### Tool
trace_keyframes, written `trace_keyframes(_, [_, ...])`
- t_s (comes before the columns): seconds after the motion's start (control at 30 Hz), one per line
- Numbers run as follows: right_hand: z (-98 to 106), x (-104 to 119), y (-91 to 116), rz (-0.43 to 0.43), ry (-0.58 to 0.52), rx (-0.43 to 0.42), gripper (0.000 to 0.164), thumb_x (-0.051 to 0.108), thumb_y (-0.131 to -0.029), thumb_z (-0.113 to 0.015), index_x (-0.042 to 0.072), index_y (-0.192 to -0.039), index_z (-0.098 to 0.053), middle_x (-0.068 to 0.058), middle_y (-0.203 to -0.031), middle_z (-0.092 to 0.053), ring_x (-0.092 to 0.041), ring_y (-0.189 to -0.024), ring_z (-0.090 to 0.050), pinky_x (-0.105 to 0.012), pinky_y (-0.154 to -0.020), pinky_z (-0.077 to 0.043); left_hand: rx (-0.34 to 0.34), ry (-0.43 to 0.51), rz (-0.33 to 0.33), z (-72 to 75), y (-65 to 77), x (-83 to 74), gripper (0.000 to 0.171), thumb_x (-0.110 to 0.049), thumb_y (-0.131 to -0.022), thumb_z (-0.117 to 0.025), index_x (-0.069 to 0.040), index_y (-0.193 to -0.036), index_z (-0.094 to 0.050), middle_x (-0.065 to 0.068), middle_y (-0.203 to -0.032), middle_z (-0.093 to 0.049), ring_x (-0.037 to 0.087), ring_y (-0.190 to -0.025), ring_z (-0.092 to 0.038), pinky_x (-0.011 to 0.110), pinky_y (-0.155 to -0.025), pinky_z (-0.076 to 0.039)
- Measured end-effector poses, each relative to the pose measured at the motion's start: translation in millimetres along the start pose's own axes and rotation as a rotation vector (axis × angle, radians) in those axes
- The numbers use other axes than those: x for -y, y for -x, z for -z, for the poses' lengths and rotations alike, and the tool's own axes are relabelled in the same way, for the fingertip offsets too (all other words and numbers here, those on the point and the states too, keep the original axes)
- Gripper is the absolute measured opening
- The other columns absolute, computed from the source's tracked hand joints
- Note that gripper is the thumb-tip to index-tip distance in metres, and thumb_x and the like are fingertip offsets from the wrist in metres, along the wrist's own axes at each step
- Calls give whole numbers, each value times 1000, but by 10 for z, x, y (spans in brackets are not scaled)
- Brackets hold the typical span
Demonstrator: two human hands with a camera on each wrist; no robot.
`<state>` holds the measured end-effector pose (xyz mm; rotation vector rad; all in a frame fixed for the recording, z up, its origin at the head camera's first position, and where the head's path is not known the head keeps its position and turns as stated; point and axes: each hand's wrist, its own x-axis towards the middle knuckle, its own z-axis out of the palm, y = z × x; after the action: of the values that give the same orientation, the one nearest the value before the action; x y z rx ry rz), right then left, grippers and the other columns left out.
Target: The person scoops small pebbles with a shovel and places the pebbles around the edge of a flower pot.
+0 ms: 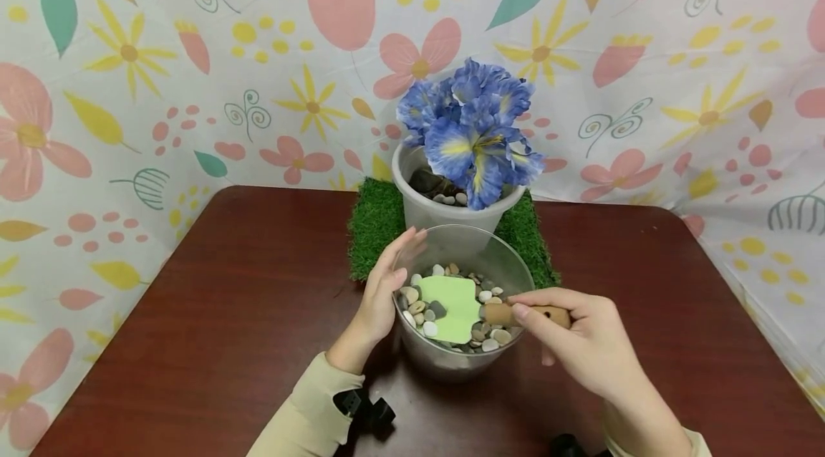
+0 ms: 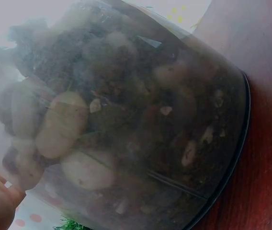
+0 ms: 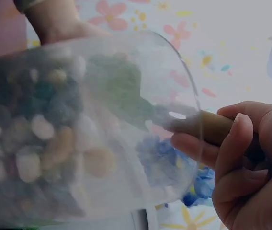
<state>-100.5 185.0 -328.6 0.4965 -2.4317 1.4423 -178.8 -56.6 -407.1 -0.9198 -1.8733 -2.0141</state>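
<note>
A clear plastic pot (image 1: pixel 445 364), filled with dark soil and topped with pebbles (image 1: pixel 490 335), stands at the middle of the table. My left hand (image 1: pixel 380 292) holds it by its left side, thumb near the rim and fingers along the far wall. In my right hand (image 1: pixel 589 339) is a small trowel with a wooden handle (image 1: pixel 499 314), gripped between thumb and fingers. Its light green blade (image 1: pixel 454 306) lies inside the pot over the pebbles, with a dark pebble (image 1: pixel 437 309) on it. Through the pot wall, soil and stones (image 2: pixel 62 124) show in the left wrist view.
Behind the clear pot, a white pot (image 1: pixel 445 217) with blue artificial flowers (image 1: pixel 473 127) stands on a green turf mat (image 1: pixel 380 235). The reddish-brown table (image 1: pixel 225 314) meets a floral cloth backdrop (image 1: pixel 225 70) at the back.
</note>
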Motion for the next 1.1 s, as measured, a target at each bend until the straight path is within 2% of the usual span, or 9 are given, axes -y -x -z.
trace_keyframes(0.03, [10, 5, -1, -15, 0, -1, 16, 1, -80, -69, 11, -91, -74, 10, -43, -50, -3, -35, -46, -22, -38, -36, -1, -2, -2, 1, 0, 1, 58, -14, -92, -29, 13, -142, -24, 32, -142, -37, 48, -128, -40, 63, -105, -31])
trace_keyframes(0.27, [-54, 2, -16, 16, 2, 97, 16, 6, -83, -68, 11, -97, -74, 10, -46, -53, -4, -36, -47, -20, -36, -36, -8, 9, -8, 4, 2, -1, 57, -12, -91, -29, 11, -143, -25, 33, -141, -38, 49, -127, -40, 60, -106, -31])
trace_keyframes(0.47, [15, 11, -26, -69, -34, 52, 13, 4, -83, -67, 7, -93, -74, 7, -41, -48, -6, -34, -46, -24, -36, -35, 4, 11, -2, 3, 5, -15, 57, -15, -92, -29, 12, -143, -24, 33, -142, -37, 48, -128, -39, 61, -105, -31])
trace_keyframes(0.6, [-53, 22, -1, 45, 13, 80, 13, 5, -81, -69, 10, -93, -74, 10, -44, -49, -1, -35, -46, -18, -36, -36, 2, 12, 1, 14, -9, -17, 58, -16, -92, -29, 11, -143, -24, 32, -142, -37, 48, -128, -39, 61, -106, -31])
trace_keyframes(0.7, [-86, 28, 0, 72, 26, 95, 15, 5, -81, -70, 13, -93, -74, 12, -44, -50, 1, -36, -46, -17, -37, -36, -1, 9, 3, 18, -4, -11, 58, -16, -92, -29, 11, -143, -23, 31, -142, -37, 47, -128, -39, 61, -106, -31])
trace_keyframes(0.87, [-13, 18, -33, -49, -52, 82, 13, 4, -84, -67, 6, -94, -73, 7, -43, -52, -6, -35, -48, -25, -37, -36, -8, -1, 6, 7, 21, 4, 58, -15, -91, -29, 11, -143, -24, 31, -142, -38, 46, -128, -40, 62, -105, -31])
trace_keyframes(1.1, [64, -3, -76, -122, -106, 51, 14, 4, -84, -66, -2, -95, -72, 5, -43, -53, -12, -34, -49, -29, -41, -39, -7, 7, -5, -11, 9, -9, 57, -13, -91, -28, 10, -143, -25, 32, -142, -37, 48, -127, -40, 62, -105, -31])
